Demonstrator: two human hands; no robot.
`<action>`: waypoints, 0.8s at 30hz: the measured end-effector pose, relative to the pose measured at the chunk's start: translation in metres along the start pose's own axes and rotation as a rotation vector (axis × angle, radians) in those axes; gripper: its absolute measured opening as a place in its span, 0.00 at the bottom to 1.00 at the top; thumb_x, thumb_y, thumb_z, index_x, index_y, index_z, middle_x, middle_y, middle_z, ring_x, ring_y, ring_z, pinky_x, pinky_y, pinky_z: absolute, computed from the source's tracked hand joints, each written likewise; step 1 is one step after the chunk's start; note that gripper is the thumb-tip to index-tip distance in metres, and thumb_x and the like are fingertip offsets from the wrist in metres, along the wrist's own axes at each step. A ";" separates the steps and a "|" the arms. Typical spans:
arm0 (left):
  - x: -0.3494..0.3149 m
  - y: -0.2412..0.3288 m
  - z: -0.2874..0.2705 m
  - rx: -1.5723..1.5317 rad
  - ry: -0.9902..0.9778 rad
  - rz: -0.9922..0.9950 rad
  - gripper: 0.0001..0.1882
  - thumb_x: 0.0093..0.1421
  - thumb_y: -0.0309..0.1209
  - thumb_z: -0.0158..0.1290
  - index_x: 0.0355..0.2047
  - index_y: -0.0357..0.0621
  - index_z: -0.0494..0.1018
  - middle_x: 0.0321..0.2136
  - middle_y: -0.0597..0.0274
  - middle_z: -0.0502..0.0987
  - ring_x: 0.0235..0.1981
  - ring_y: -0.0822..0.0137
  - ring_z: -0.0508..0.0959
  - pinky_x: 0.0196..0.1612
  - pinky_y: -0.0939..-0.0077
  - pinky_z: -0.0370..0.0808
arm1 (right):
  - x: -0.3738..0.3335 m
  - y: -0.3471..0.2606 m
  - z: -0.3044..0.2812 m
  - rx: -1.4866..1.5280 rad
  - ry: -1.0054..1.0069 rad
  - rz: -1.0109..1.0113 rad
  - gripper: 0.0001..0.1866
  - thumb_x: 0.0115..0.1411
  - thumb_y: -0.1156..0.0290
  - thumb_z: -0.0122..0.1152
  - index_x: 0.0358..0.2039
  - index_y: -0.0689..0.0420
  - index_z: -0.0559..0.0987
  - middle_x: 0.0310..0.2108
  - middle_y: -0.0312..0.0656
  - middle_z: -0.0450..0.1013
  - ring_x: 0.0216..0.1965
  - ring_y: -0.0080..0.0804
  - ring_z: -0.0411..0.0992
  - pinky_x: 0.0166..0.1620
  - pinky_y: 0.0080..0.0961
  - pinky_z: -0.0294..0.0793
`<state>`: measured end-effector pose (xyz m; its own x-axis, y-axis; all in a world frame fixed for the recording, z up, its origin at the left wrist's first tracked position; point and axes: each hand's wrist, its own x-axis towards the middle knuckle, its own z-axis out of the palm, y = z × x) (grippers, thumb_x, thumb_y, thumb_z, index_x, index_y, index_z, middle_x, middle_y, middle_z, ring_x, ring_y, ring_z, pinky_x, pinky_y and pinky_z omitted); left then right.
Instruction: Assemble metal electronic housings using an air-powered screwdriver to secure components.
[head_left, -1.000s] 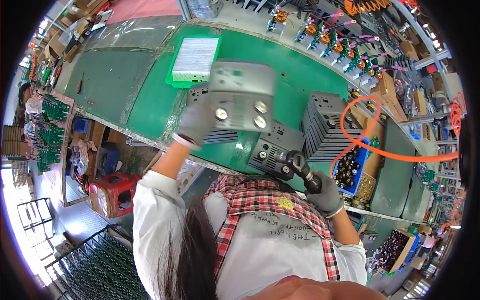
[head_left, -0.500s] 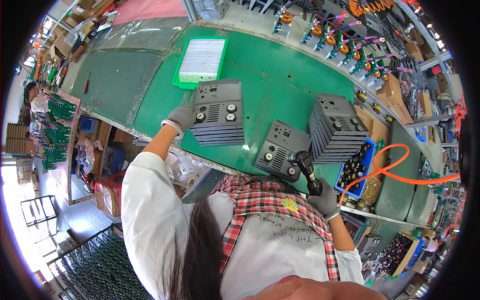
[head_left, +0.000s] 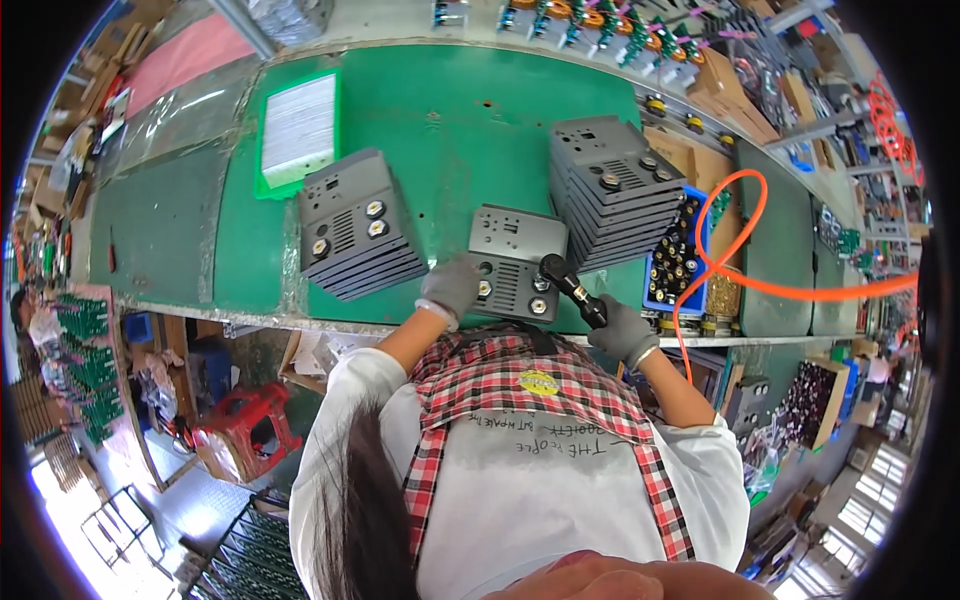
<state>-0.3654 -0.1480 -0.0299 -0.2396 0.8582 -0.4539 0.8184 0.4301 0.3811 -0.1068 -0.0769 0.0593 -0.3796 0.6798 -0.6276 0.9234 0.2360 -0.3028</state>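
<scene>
Panel [head_left: 518, 238] now meets left hand [head_left: 449, 288], earlier at stack [head_left: 348, 205]; grip unclear; right hand [head_left: 623, 334] clamped on driver [head_left: 572, 285].

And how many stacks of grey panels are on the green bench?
2: the left stack stands near the left hand, the right stack beside the blue bin.

A panel [head_left: 517, 262] lies between the left stack [head_left: 358, 228] and the right stack [head_left: 612, 192].

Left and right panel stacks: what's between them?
Head view: a single panel lies between them, with the left hand at its left edge and the driver over its right.
</scene>
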 end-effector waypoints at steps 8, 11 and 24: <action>-0.013 -0.007 0.024 0.038 0.034 -0.045 0.13 0.57 0.38 0.37 0.38 0.43 0.59 0.21 0.48 0.74 0.24 0.47 0.75 0.26 0.53 0.72 | -0.014 0.003 -0.006 0.019 -0.152 0.056 0.27 0.36 0.61 0.60 0.39 0.59 0.68 0.30 0.53 0.71 0.33 0.48 0.70 0.37 0.35 0.69; -0.012 -0.008 0.027 0.012 0.068 -0.011 0.13 0.56 0.37 0.37 0.37 0.43 0.59 0.21 0.47 0.74 0.24 0.46 0.75 0.26 0.54 0.72 | -0.018 -0.003 -0.001 -0.033 -0.096 0.006 0.27 0.41 0.54 0.61 0.37 0.60 0.69 0.28 0.54 0.71 0.31 0.49 0.71 0.35 0.35 0.69; -0.008 -0.013 0.025 -0.128 -0.093 -0.094 0.17 0.55 0.39 0.38 0.43 0.45 0.58 0.32 0.42 0.73 0.34 0.41 0.73 0.37 0.53 0.70 | -0.006 0.007 0.005 -0.096 -0.114 -0.004 0.25 0.42 0.49 0.59 0.32 0.59 0.72 0.29 0.51 0.72 0.32 0.45 0.71 0.36 0.32 0.69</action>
<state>-0.3614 -0.1680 -0.0512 -0.2583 0.7855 -0.5624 0.7202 0.5446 0.4298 -0.0989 -0.0831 0.0570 -0.3822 0.5966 -0.7057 0.9211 0.3075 -0.2389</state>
